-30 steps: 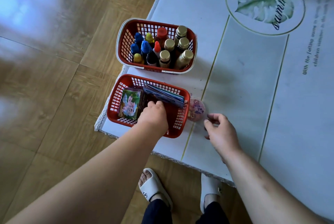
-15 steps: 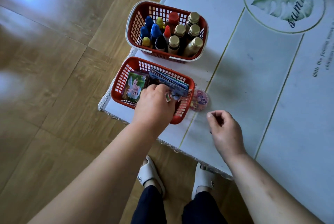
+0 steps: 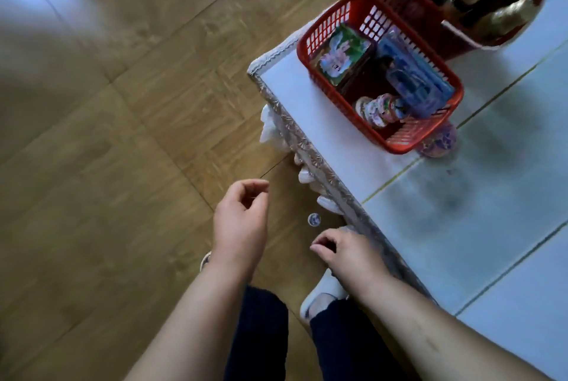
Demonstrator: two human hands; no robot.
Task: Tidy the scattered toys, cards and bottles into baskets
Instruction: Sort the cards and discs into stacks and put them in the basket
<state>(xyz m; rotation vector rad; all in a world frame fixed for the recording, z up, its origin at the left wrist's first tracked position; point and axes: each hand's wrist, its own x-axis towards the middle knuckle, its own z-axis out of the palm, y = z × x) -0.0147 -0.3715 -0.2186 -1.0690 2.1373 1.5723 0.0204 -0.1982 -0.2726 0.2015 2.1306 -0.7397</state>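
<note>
Disc (image 3: 314,220) on floor (image 3: 123,165) between left hand (image 3: 241,222) and right hand (image 3: 347,250), both loosely curled and empty

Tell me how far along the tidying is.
Done: bottles fill the far red plastic basket; cards and round toys lie in the near red basket. In hand: nothing, left hand and right hand are empty. Left: small white disc on the wooden floor, round purple toy beside the near basket.

Glossy wood-grain floor (image 3: 123,134), red plastic lattice basket (image 3: 322,27), smooth white tablecloth (image 3: 307,98) edged in lace.
</note>
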